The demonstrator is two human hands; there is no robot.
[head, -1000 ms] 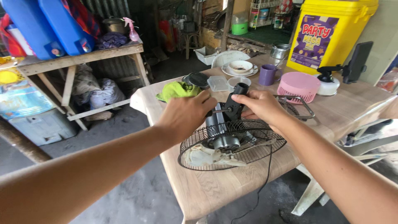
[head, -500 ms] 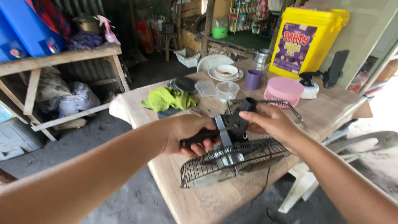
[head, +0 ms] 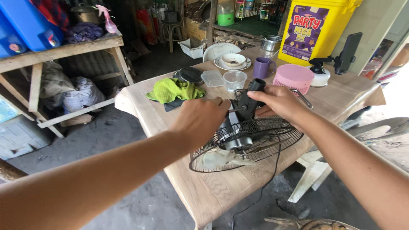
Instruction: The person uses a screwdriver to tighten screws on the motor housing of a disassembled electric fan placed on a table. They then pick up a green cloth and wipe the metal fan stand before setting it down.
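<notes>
Two bare hands work a black wire-caged fan [head: 247, 142] lying on a wooden table [head: 213, 191]: left hand [head: 202, 117] curled at its motor housing, grip unclear; right hand [head: 279, 102] clasping the black stem. Beyond, green cloth [head: 174, 90] and pink basket [head: 292, 77]. The cage sits flatter than half a second earlier.

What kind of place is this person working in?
Probably an open-sided home yard or shed used as a work spot: a wooden table on a bare earth floor, a rough plank shelf with blue jugs, and a dismantled fan.
</notes>
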